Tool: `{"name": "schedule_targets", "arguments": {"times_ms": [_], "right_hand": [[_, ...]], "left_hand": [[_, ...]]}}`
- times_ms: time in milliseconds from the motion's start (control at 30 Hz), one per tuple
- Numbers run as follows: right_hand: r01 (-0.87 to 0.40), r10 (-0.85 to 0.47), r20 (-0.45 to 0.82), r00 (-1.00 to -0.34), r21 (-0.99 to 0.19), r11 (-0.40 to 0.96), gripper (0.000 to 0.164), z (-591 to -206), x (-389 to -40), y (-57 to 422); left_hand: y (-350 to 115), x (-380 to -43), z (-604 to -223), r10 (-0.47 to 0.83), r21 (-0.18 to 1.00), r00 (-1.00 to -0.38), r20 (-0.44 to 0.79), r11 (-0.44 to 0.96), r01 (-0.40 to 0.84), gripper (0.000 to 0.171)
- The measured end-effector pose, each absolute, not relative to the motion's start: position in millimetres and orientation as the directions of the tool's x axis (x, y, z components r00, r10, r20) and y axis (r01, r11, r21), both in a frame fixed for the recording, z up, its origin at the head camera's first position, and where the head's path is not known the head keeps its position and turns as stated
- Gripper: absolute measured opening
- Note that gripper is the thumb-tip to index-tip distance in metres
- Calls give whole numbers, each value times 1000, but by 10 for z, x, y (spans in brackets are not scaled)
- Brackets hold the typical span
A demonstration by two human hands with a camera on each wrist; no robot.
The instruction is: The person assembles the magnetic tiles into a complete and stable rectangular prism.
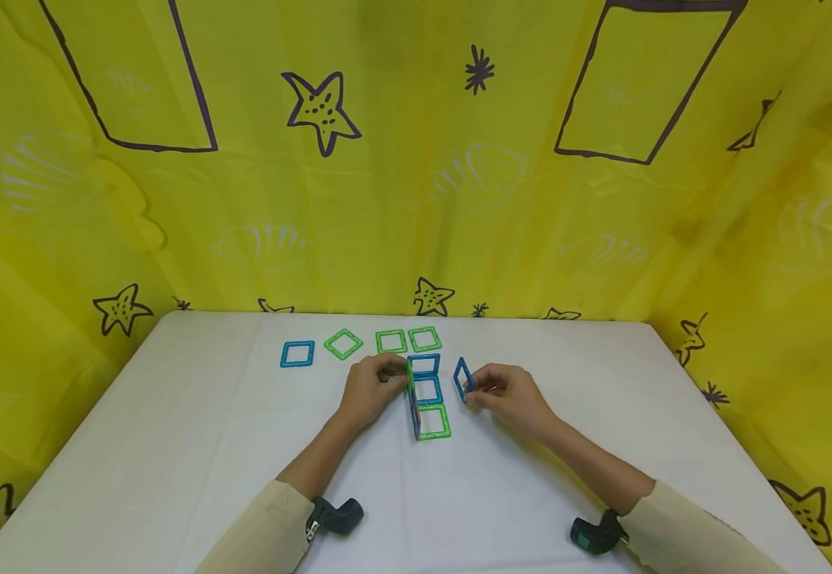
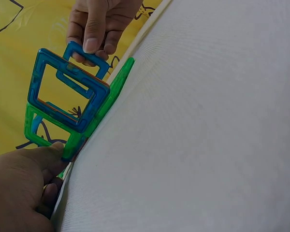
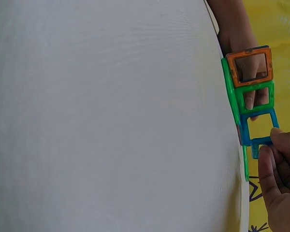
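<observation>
A yellow cloth [image 1: 401, 199] printed with starfish and fish hangs at 12 o'clock and down both flanks, behind a white-topped desk [image 1: 459, 510]. Two beige sleeves, one [image 1: 261, 530] at 7 o'clock and one [image 1: 695, 526] at 5, lead to the person's bare hands.

The right hand [image 1: 512, 392], at 3 o'clock of the tile structure, is narrow: thumb and fingertips pinch a blue square frame [image 1: 460, 390], tilted on edge and apart from the structure in the head view. The left hand [image 1: 371, 391], at 10 o'clock, has bent fingers, and its thumb and fingertips hold the upright green frame [image 3: 271, 94].

The tile structure [image 1: 428, 403] stands mid-desk. Its base runs from 6 towards 12 o'clock: a flat green frame [image 1: 435, 435], then a flat blue frame [image 1: 430, 402], then a rear blue frame [image 1: 424, 356] whose tilt I cannot tell. Along its 9 o'clock edge, beside the upright green one, stands an orange frame [image 3: 269, 65].

A dark wrist camera [image 1: 340, 516] juts from the left cuff, another [image 1: 597, 532] from the right.

Loose frames lie beyond: a blue one [image 1: 297, 364] and a cornerwise green one [image 1: 334, 336] towards 10 o'clock, two green squares [image 1: 390, 332] from 11 to 12.
</observation>
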State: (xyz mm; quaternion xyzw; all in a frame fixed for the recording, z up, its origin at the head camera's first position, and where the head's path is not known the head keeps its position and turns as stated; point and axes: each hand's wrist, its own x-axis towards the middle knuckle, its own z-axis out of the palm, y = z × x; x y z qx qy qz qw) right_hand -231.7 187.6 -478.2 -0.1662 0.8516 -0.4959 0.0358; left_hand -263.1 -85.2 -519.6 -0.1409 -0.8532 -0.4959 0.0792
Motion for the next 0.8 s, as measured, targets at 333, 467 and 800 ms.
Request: {"name": "schedule_targets", "arguments": {"times_ms": [333, 467, 800], "right_hand": [[-256, -334, 109, -936, -865, 433, 11, -4779, -2311, 1787], [-266, -342, 117, -932, -864, 428, 11, -4787, -2313, 1761], [-270, -361, 110, -926, -861, 431, 10, -4801, -2319, 1694]], "left_hand": [[-849, -2635, -5196, 158, 821, -950, 271, 478, 313, 19], [-849, -2635, -5188, 157, 822, -948, 276, 472, 318, 18], [-844, -2636, -5190, 152, 826, -954, 258, 477, 300, 18]]}}
